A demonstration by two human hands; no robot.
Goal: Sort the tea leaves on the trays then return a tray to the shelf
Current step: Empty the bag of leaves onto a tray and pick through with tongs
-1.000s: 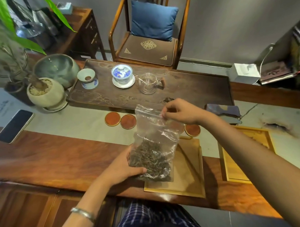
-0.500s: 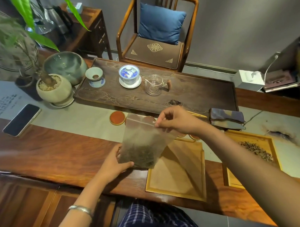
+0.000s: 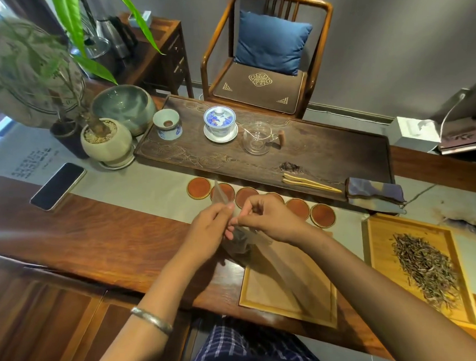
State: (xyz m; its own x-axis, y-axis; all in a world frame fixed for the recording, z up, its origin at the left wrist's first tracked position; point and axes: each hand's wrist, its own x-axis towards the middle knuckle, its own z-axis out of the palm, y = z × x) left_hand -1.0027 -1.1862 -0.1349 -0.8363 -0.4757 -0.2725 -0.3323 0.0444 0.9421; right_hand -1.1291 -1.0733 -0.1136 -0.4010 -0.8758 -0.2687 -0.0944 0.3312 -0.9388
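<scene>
A clear plastic bag of tea leaves (image 3: pixel 238 241) hangs between both hands over the table's near edge, mostly hidden by them. My left hand (image 3: pixel 208 233) and my right hand (image 3: pixel 265 217) both pinch the bag's top edge, fingertips almost touching. Just below and right of the hands lies a light wooden tray (image 3: pixel 286 306) holding no leaves. A second wooden tray (image 3: pixel 377 247) at the right carries a loose heap of dry tea leaves (image 3: pixel 425 270).
A dark tea tray (image 3: pixel 326 159) holds a gaiwan (image 3: pixel 220 123), a strainer cup (image 3: pixel 167 124) and a glass pitcher (image 3: pixel 257 137). Round coasters (image 3: pixel 322 214), tongs (image 3: pixel 309 183), a folded cloth (image 3: pixel 374 192), a phone (image 3: pixel 57 186), potted plants (image 3: pixel 106 140) and a chair (image 3: pixel 265 59) surround it.
My left hand left the bottom of the bag and rose to its top edge beside my right hand. The bag turned edge-on. The view shifted, showing the whole right tray.
</scene>
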